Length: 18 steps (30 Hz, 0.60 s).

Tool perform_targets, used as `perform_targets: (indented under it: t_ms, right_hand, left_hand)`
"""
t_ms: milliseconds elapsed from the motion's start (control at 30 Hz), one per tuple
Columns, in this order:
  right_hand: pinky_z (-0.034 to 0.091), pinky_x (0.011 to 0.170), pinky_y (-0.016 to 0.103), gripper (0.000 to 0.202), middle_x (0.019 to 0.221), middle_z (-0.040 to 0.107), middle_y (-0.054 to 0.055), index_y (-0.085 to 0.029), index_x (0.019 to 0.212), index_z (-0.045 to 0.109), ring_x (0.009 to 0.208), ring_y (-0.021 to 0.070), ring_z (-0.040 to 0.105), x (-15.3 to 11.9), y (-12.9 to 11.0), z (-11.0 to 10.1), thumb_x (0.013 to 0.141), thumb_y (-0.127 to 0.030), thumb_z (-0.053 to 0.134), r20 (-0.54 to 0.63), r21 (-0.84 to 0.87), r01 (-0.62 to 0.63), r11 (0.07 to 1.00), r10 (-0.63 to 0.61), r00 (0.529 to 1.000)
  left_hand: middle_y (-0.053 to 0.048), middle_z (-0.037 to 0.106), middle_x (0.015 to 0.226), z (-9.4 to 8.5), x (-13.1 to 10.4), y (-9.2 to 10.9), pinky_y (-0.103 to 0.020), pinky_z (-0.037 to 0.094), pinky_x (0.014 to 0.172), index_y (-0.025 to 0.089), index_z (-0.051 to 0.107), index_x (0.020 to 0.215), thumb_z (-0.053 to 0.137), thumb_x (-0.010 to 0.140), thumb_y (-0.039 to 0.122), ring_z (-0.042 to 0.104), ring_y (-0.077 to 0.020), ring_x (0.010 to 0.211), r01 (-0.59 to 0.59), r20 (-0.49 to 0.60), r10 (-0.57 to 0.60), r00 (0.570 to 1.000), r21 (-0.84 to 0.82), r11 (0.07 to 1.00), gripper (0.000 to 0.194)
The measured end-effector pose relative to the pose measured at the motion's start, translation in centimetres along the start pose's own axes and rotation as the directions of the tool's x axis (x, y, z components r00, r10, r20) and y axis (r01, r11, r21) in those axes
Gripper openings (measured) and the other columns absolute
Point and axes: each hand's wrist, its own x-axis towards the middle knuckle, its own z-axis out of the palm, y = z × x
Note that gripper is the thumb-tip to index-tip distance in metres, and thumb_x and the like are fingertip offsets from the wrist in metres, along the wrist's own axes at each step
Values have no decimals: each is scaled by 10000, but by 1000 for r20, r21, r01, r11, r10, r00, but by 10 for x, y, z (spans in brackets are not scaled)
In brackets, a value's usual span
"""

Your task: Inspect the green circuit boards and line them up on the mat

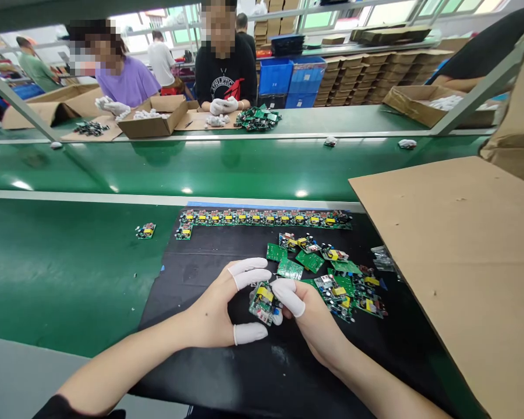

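A small green circuit board (262,304) with a yellow component is in the fingers of my right hand (318,326), its component side up. My left hand (213,308) curves around the board's left side, thumb and fingers apart; whether a fingertip touches it I cannot tell. Both hands wear white finger cots. Beyond them, a tight row of similar circuit boards (255,219) lies along the far edge of the black mat (201,355), with one board (184,231) below its left end. Right of my hands is a loose pile of boards (332,285), some underside up.
A large cardboard sheet (454,233) slants along the right side. On the green bench at left lies one circuit board (146,231). Past a pale rail runs a green belt (227,166) with small wrapped items (407,144). Co-workers with gloved hands sit opposite, near an open carton (152,125).
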Motion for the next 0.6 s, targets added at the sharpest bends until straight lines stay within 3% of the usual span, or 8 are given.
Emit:
perform_targets:
  t_ms: [167, 333, 600]
  right_hand:
    - [412, 620, 265, 424, 571, 512, -7, -182, 513, 532, 583, 128, 435, -1, 3, -3, 711, -533, 663, -21, -21, 112, 993, -113, 993]
    - [469, 771, 319, 264, 778, 630, 34, -198, 736, 676, 743, 178, 544, -4, 4, -8, 727, -462, 662, 89, -21, 181, 983, -178, 980]
    - [477, 663, 287, 213, 695, 616, 26, -168, 675, 637, 685, 170, 545, -3, 9, -14, 698, -375, 682, 102, -129, 190, 973, -177, 979]
  left_hand:
    - [-141, 428, 1355, 0, -1, -5, -456, 405, 1051, 250, 413, 1324, 667, 805, 282, 415, -278, 1269, -8, 34, 10, 999, -78, 997, 579]
    - [-136, 442, 1340, -2, -1, -7, -449, 408, 1048, 262, 396, 1344, 670, 803, 259, 437, -274, 1248, -82, 35, 84, 996, -57, 995, 606]
    - [-113, 351, 1439, -7, 0, -9, -472, 390, 1065, 322, 339, 1393, 678, 767, 174, 376, -301, 1312, -54, 173, 73, 982, -111, 992, 728]
